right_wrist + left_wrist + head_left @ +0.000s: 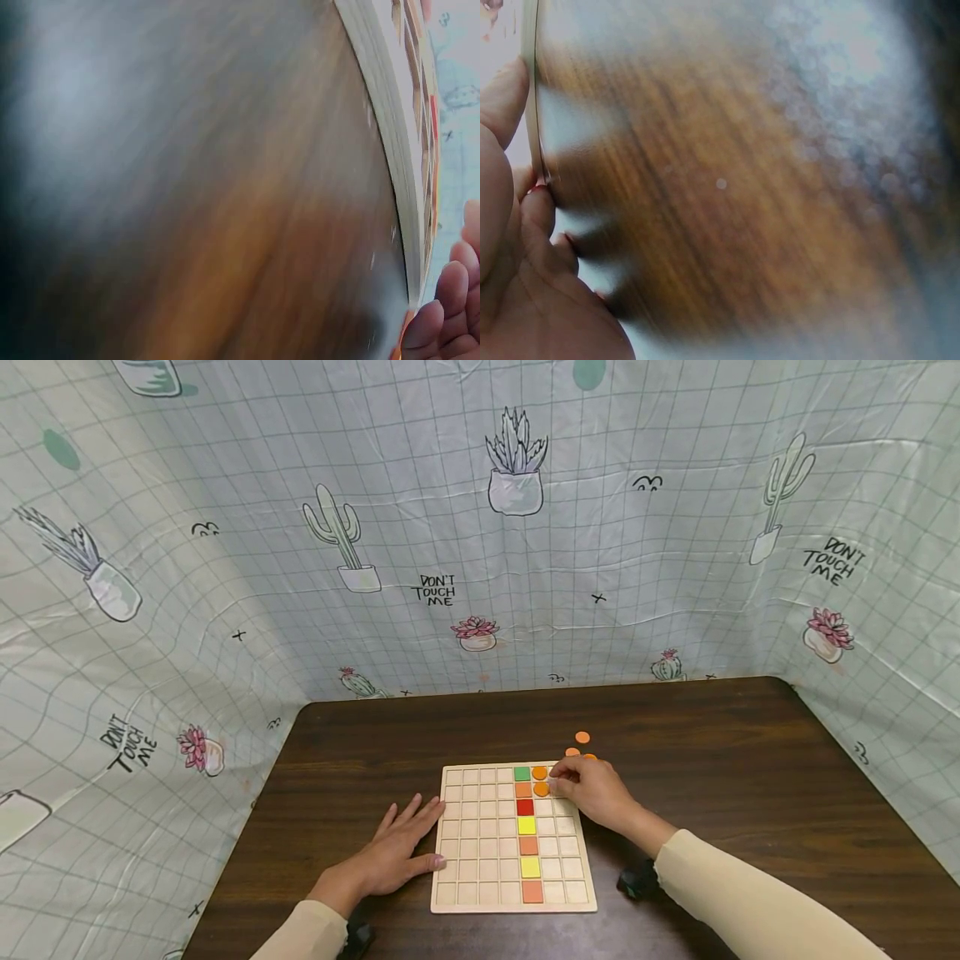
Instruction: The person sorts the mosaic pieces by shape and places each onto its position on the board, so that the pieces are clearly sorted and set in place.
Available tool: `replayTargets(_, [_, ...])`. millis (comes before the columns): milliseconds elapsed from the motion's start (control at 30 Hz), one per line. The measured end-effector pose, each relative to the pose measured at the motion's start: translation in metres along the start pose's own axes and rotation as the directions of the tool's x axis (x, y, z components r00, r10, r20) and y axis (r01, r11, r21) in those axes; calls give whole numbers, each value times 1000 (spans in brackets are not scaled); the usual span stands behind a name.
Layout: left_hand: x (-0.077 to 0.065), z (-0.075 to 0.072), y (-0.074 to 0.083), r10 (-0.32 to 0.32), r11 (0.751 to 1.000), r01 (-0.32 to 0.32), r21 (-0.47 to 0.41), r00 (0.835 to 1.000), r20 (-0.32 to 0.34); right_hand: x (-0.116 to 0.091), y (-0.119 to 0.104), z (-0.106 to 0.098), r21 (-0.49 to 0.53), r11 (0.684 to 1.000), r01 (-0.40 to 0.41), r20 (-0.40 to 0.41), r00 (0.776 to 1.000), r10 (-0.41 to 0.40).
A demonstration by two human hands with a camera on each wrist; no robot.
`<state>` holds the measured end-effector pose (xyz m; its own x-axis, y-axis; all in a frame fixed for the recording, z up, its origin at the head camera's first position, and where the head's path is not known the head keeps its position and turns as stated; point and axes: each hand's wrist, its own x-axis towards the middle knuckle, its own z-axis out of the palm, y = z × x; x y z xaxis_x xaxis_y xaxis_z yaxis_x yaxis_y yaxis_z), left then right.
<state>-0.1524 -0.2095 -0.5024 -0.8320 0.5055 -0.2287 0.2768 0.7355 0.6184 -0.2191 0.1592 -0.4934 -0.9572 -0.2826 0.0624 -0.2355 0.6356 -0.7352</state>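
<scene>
A pale wooden grid board (468,847) lies on the table, with a column of green, orange, red and yellow square tiles (527,825). Beside the column's top sit two orange discs (540,773). My right hand (596,789) is over the board's upper right corner, its thumb and forefinger tips close to the lower disc; whether they pinch anything is hidden. In the right wrist view its fingers (451,292) are bent beside the board's edge. My left hand (390,856) rests with spread fingers against the board's left edge, its thumb (506,101) touching the rim.
Several loose orange discs (582,737) lie on the dark wooden table (360,752) behind the board, some partly hidden by the right hand. A patterned cloth (405,527) hangs behind the table and along both sides.
</scene>
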Motion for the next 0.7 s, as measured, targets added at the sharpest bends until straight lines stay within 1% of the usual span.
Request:
replayTargets(167, [0, 0, 0, 3, 1000, -3, 3, 1000, -1, -4, 6, -12, -29, 1000, -7, -36, 999, 6])
replayTargets(367, [-4, -5, 8, 35, 999, -35, -35, 999, -3, -10, 18, -28, -80, 997, -22, -110, 994, 13])
replayTargets(433, [-6, -7, 11, 35, 998, -35, -44, 999, -1, -11, 22, -33, -96, 995, -33, -129, 991, 20])
replayTargets(600, [-6, -10, 17, -2, 1000, 2, -9, 1000, 20, -12, 33, -44, -117, 990, -84, -137, 988, 68])
replayTargets(700, [-5, -10, 18, -10, 1000, 10, 6, 1000, 27, -11, 39, -48, -143, 983, -114, -109, 989, 99])
